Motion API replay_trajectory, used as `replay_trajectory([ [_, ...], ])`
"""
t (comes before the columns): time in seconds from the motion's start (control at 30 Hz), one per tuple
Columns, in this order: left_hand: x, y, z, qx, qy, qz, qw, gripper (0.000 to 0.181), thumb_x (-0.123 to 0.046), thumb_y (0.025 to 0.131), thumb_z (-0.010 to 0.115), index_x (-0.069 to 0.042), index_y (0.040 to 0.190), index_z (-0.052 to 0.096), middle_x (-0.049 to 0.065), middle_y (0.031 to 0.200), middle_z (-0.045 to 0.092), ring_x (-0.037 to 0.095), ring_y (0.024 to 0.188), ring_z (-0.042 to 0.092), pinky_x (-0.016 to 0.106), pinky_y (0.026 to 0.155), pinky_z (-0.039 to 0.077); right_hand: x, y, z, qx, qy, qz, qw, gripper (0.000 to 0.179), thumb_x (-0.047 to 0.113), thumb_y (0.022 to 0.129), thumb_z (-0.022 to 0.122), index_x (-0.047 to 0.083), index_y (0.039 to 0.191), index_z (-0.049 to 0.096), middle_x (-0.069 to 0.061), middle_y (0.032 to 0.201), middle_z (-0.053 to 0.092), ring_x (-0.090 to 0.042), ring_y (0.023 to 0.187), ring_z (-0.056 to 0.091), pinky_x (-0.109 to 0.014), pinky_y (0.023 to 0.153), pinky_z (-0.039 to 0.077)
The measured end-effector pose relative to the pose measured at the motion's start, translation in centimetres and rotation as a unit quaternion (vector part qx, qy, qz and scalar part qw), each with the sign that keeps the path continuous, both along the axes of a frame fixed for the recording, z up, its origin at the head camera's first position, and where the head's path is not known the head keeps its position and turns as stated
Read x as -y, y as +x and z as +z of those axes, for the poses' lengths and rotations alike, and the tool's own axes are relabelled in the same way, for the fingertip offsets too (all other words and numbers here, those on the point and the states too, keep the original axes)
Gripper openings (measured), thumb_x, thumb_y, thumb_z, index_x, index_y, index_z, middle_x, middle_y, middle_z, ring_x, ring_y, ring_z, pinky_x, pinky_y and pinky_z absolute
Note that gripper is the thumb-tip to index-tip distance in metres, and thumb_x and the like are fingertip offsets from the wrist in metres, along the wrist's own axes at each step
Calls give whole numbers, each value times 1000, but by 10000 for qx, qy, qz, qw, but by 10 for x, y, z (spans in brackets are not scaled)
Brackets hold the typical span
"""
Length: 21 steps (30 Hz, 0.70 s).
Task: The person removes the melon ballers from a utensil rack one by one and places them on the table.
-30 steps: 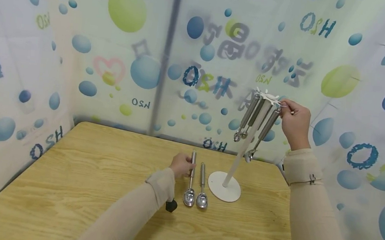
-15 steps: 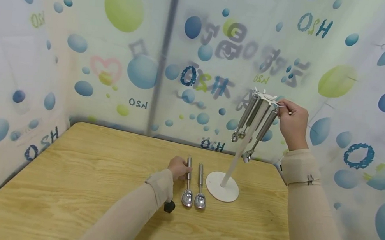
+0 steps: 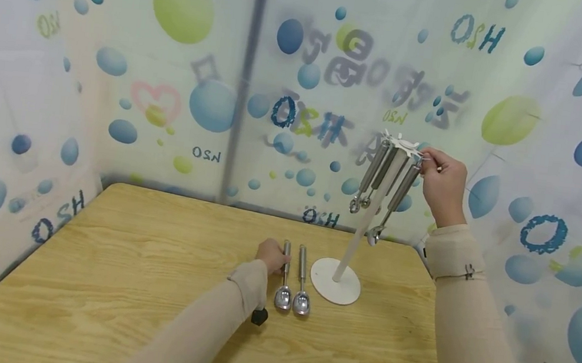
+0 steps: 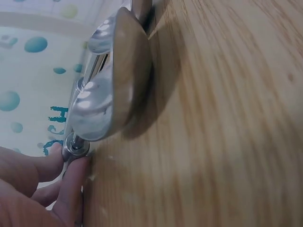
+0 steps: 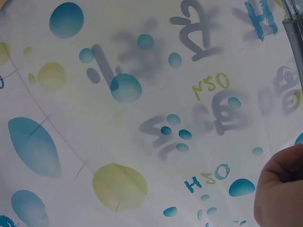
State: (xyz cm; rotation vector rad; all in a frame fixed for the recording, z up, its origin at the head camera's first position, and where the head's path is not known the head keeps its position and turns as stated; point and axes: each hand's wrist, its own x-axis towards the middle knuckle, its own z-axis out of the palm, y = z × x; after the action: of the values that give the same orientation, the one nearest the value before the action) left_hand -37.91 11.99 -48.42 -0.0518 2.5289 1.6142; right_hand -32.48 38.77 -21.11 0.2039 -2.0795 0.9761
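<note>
In the head view, my left hand [image 3: 271,256] pinches the handle of a metal ice cream scoop [image 3: 283,298] on the wooden table. The left wrist view shows its thumb and fingers [image 4: 72,189] at the collar below the shiny bowl [image 4: 94,109]. A second scoop [image 3: 302,302] lies parallel, just to the right. My right hand [image 3: 444,183] pinches the edge of the top of a white utensil stand [image 3: 336,282], beside the upper end of a hanging scoop-like utensil [image 3: 401,194]. The right wrist view barely catches that hand [image 5: 281,189]; its fingertips are hidden there.
Several metal-handled utensils [image 3: 375,167] hang from the stand's hooks; the stand's post appears slanted in the head view. The wooden table [image 3: 118,258] extends to the left and front. A patterned curtain [image 3: 174,74] closes off the back and sides.
The left scoop's handle end has come down, and its top is now about level with the second scoop's. My left hand moved with it. My right hand keeps its hold on the stand.
</note>
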Motion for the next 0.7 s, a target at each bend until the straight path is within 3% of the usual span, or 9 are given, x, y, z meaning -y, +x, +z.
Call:
replay_trajectory([
  [0.2, 1, 2, 0, -60, -13, 51, 10000, 16, -7, 90, 77, 5, 97, 69, 11, 84, 65, 20, 72, 66, 28, 58, 58, 1, 1, 1, 25, 42, -55, 10000, 27, 12, 106, 52, -3, 109, 74, 3, 80, 60, -9, 71, 51, -16, 56, 40],
  [0.47, 9, 5, 7, 262, 139, 12, 9996, 17, -13, 92, 76, 2, 95, 68, 10, 82, 66, 18, 68, 66, 26, 56, 57, 2, 2, 1, 20, 97, -66, 9999, 26, 11, 107, 51, -3, 108, 74, -2, 83, 61, -11, 72, 50, -17, 56, 39],
  [0.57, 12, 6, 8, 126, 13, -62, 9999, 18, -14, 92, 76, 3, 95, 69, 12, 83, 67, 18, 66, 65, 26, 56, 56, 1, 1, 0, -16, 181, -98, 9998, 27, 11, 107, 51, -2, 107, 74, -5, 83, 61, -11, 71, 50, -17, 54, 38],
  [0.7, 16, 6, 12, -134, -15, -132, 9998, 24, -14, 94, 74, 5, 107, 69, 16, 100, 69, 19, 73, 64, 28, 61, 55, 0, 2, 1, -48, 213, -108, 9997, 26, 11, 106, 51, -2, 107, 74, -5, 83, 61, -11, 70, 49, -18, 54, 38],
])
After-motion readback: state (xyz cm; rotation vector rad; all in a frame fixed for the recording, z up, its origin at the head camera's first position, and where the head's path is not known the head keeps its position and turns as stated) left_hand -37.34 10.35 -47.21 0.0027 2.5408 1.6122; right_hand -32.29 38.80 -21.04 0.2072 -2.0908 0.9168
